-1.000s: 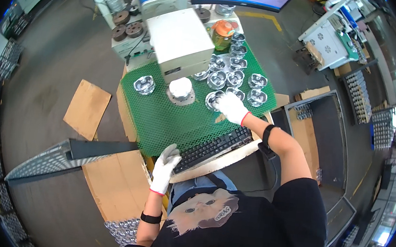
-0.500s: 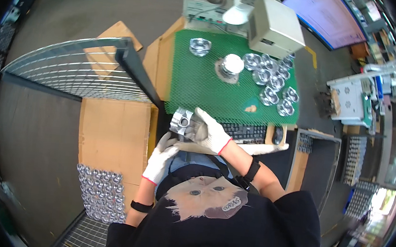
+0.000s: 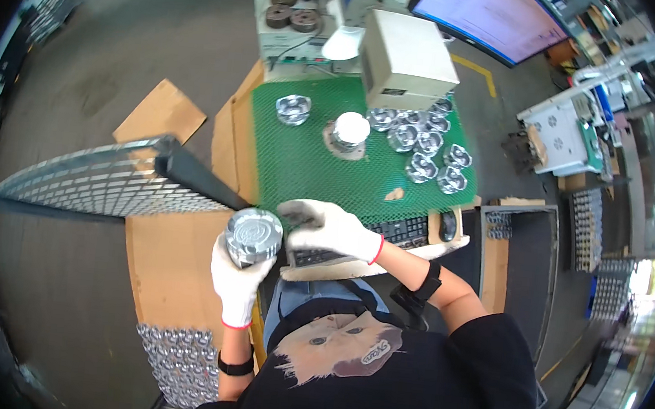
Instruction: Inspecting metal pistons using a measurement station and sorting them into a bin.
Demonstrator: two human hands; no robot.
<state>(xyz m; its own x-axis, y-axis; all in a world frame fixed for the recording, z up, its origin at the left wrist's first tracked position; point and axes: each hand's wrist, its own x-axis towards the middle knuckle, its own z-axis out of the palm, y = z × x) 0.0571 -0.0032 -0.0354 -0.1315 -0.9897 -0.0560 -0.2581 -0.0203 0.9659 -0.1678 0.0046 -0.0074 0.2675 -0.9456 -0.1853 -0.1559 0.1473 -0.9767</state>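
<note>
My gloved left hand [image 3: 235,281] is closed round a silver metal piston [image 3: 253,237], whose round, ring-marked crown faces up. It holds the piston left of the green mat's near corner. My gloved right hand [image 3: 330,230] is over the keyboard's left end, just right of the piston and apart from it. Its fingers are stretched to the left and slightly spread, with grey smudges on the glove and nothing in the grip. On the green mat [image 3: 292,166], one piston [image 3: 350,130] stands upright on a pale round patch, its top shining white.
Several pistons [image 3: 423,168] cluster at the mat's right, and a lone piston [image 3: 293,110] sits back left. A beige box-shaped device [image 3: 411,59] stands behind. Left are a wire-mesh panel [image 3: 109,183], cardboard [image 3: 171,268] and rows of pistons [image 3: 180,364]. A keyboard [image 3: 404,231] and mouse [image 3: 448,226] lie in front.
The piston has passed from my right hand to my left, moved left and down, and turned crown up. My right hand has let go. The whole view has shifted.
</note>
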